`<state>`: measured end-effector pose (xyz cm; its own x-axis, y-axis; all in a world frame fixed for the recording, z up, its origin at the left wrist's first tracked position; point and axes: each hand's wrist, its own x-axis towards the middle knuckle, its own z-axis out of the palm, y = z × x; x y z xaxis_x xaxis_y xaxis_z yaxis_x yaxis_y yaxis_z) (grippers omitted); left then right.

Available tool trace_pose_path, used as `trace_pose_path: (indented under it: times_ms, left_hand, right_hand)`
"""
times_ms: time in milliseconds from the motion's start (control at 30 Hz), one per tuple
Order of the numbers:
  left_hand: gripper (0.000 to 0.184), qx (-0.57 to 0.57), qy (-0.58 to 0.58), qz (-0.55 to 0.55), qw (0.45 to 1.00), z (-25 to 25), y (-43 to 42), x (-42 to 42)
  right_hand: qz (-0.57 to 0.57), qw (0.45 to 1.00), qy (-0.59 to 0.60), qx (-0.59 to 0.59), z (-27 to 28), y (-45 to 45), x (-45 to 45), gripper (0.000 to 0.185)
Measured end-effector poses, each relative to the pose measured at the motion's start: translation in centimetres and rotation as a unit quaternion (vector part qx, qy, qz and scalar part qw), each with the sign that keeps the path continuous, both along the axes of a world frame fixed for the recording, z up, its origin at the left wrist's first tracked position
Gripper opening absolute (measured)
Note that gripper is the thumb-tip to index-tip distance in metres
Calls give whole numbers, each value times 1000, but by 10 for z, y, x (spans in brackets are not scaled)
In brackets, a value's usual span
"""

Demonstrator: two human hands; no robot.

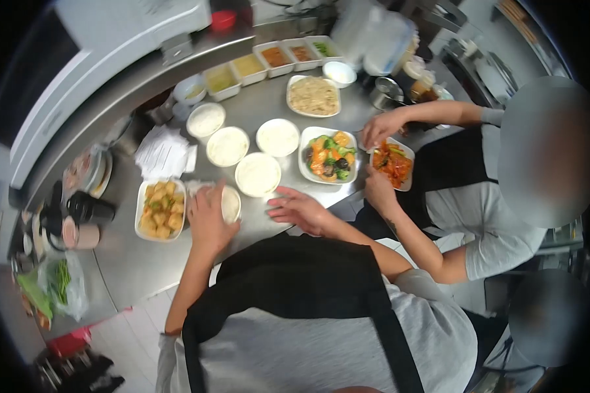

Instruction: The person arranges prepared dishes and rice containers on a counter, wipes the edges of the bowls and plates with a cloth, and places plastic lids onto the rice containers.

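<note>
My left hand (pixel 210 219) is over the left part of a round bowl of rice (pixel 230 204) near the counter's front edge, fingers spread; whether it grips the rim is hidden. To its left stands a rectangular white container of golden fried cubes (pixel 159 209). My right hand (pixel 299 209) is in the air with fingers apart and nothing in it, just right of and below another rice bowl (pixel 257 175). Further rice bowls (pixel 227 146) stand behind. A square container of broccoli, mushrooms and orange pieces (pixel 328 156) lies beyond my right hand.
On the right, a co-worker's hands (pixel 382 185) hold a container of red food (pixel 393 165). Behind are a noodle-like dish (pixel 313 96) and several ingredient trays (pixel 275 57). Papers (pixel 165 152), a black object (pixel 90 207) and bagged greens (pixel 62 281) are at left.
</note>
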<state>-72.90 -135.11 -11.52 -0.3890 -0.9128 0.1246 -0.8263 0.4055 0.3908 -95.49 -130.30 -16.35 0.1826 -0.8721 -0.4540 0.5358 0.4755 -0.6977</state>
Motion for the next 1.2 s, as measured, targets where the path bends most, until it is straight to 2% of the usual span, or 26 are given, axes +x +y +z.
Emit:
trace_pose_path:
  times_ms: [67,133,200,333,400,467,567,667,700,767,800,900,1000,1133,1167,1200]
  left_hand:
    - [92,-7,17,13,1000,0,-7,13]
    - [96,-12,37,11,999,11,-11,17]
    - [96,20,12,-8,1000,24,-13,19]
    - [91,7,47,-52,998,31,-42,20]
    - [79,-14,110,-50,993,23,-75,22]
    - [73,-10,176,-35,984,17,-111,19]
    - [69,48,198,-14,979,0,-173,6]
    - [73,26,42,11,999,-4,-215,-19]
    - [74,45,-5,49,998,2,-216,-30]
    - [77,84,-99,121,984,20,-214,-52]
    - [79,107,-113,131,979,19,-218,-60]
    - [83,154,-136,144,968,11,-240,-67]
    - [83,153,-132,143,969,2,-248,-51]
    - [83,138,-117,133,974,5,-242,-41]
    - [84,133,-107,126,977,3,-241,-38]
    - [84,86,-93,117,985,6,-234,-34]
  right_hand:
    - [57,991,115,-36,8,-4,-5,43]
    - [47,974,182,-124,15,-8,-18,37]
    - [-15,957,245,-156,25,-17,-31,34]
    - [-73,832,468,-288,41,-37,-59,35]
    - [-67,772,560,-294,51,-50,-66,42]
    - [-55,745,595,-296,49,-68,-74,43]
    - [-22,764,601,-233,65,-90,-65,44]
    - [40,726,655,-208,66,-112,-56,47]
    - [49,680,691,-241,57,-120,-57,56]
    - [90,641,726,-232,58,-129,-44,63]
    - [110,619,743,-227,59,-133,-37,66]
    - [143,606,749,-228,59,-147,-17,74]
    - [133,521,783,-311,48,-170,-8,75]
    - [216,561,753,-267,56,-185,-8,75]
    - [219,554,757,-268,58,-185,-7,74]
    - [214,556,754,-278,56,-186,-9,74]
